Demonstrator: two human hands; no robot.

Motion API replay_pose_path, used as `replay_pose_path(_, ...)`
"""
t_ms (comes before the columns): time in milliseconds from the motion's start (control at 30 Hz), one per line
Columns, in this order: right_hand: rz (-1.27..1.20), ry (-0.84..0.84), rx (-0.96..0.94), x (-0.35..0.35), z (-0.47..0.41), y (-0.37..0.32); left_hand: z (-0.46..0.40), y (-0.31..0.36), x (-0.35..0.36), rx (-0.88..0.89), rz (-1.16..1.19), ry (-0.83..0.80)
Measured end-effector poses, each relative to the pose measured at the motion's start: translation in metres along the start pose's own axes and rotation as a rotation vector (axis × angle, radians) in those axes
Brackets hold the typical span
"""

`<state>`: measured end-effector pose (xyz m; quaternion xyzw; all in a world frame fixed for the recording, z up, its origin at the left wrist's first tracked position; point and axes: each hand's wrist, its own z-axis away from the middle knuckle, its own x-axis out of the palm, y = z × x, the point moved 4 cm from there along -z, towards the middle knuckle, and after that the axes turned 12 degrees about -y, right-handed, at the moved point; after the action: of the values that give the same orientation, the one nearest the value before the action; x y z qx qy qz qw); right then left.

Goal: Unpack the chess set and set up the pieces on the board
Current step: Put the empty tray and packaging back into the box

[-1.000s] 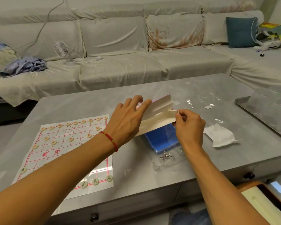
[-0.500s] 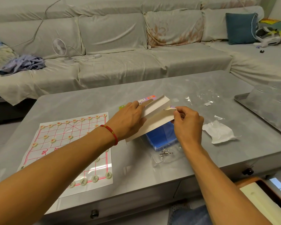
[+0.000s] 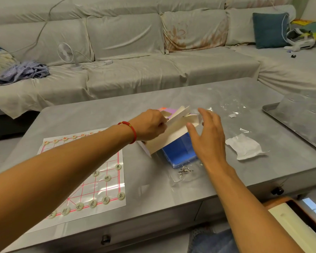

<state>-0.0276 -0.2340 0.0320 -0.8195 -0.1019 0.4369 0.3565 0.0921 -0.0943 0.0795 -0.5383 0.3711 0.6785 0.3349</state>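
A paper chess board [image 3: 91, 179] with red lines lies on the grey table's left side, with several round pale pieces [image 3: 106, 199] set along its near and far rows. My left hand [image 3: 150, 125] grips a white cardboard box [image 3: 173, 130] with open flaps and a coloured face, tilted above a blue plastic case [image 3: 179, 154]. My right hand [image 3: 206, 136] hovers just right of the box with fingers spread and holds nothing.
Clear plastic wrap [image 3: 232, 108], a crumpled white wrapper [image 3: 244, 147] and a metal ring puzzle [image 3: 184, 170] in a clear bag lie on the grey table [image 3: 171, 190]. A metal tray [image 3: 299, 121] sits at the right edge. A sofa with a small fan [image 3: 66, 52] stands behind.
My right hand has let go of the box flap and opened, drawing slightly right. My left hand has shifted its grip and tilted the box lower toward the left.
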Motion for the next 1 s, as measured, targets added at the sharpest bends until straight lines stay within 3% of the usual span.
replay_pose_path(67,0.021,0.013,-0.139,-0.001,0.010,-0.017,-0.004,0.002,-0.005,-0.026,0.017,0.031)
replay_pose_path(233,-0.122,-0.440,-0.193,0.028,0.036,-0.038,-0.006,0.009,-0.013,-0.073,0.078,0.141)
replay_pose_path(300,-0.099,-0.488,-0.203,0.034,0.040,-0.043,-0.007,0.008,-0.012,-0.110,0.131,0.155)
replay_pose_path(433,-0.075,-0.428,-0.180,0.037,0.041,-0.047,-0.011,0.006,-0.010,-0.140,0.203,0.154)
replay_pose_path(600,0.103,-0.118,-0.224,0.038,0.040,-0.048,-0.017,0.016,-0.010,-0.128,0.182,0.155)
replay_pose_path(700,0.124,-0.112,-0.230,0.039,0.040,-0.050,-0.019,0.024,-0.013,-0.140,0.073,0.149)
replay_pose_path(800,0.003,-0.198,-0.132,0.028,0.043,-0.039,-0.019,0.026,-0.014,-0.130,0.003,0.164)
replay_pose_path(867,-0.031,-0.155,0.002,0.010,0.046,-0.016,-0.017,0.024,-0.010,-0.112,-0.014,0.161)
replay_pose_path(1000,0.242,-0.231,0.462,-0.015,0.060,0.044,-0.009,0.022,0.004,-0.127,0.002,0.173)
